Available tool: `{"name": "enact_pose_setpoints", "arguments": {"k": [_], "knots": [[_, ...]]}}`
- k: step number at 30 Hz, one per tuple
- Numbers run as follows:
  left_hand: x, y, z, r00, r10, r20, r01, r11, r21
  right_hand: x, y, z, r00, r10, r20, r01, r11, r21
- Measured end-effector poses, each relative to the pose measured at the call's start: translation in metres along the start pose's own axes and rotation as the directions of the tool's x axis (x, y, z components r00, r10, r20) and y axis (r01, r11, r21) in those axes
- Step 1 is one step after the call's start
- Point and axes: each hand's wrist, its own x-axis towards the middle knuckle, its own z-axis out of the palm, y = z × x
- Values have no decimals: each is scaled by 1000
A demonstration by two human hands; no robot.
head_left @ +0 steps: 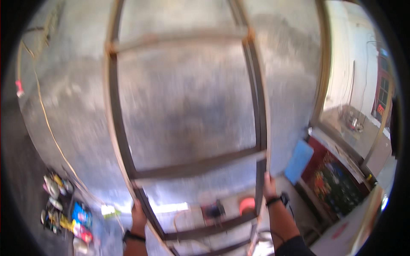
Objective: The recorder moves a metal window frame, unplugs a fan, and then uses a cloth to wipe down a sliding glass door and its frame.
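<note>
A tall ladder-like frame (196,165) stands in front of me, with two dark side rails and several crossbars. Rusty orange patches mark the joints of its upper crossbar. My left hand (137,214) is closed round the left rail, low down and just below a crossbar. On the opposite rail, at a slightly higher spot, my right hand (269,187) is wrapped the same way. Both wrists have dark bands. Motion blurs the frame, and its top runs out of view.
Behind the frame is a grey plastered wall (183,102). A yellowish cable (47,117) runs down it at left, above a pile of bottles and packets (70,211). A blue board (299,162) leans at right, below a window opening (348,81). A reddish-orange container (247,205) sits low behind the frame.
</note>
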Motion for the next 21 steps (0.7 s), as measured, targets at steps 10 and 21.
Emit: {"name": "enact_pose_setpoints", "arguments": {"k": [10, 21], "knots": [[15, 26, 5, 997, -41, 61, 51, 984, -172, 24, 10, 8, 999, -44, 7, 44, 999, -32], [-3, 40, 14, 999, -44, 13, 44, 998, -54, -4, -11, 13, 994, -92, 63, 96, 993, -64]]}}
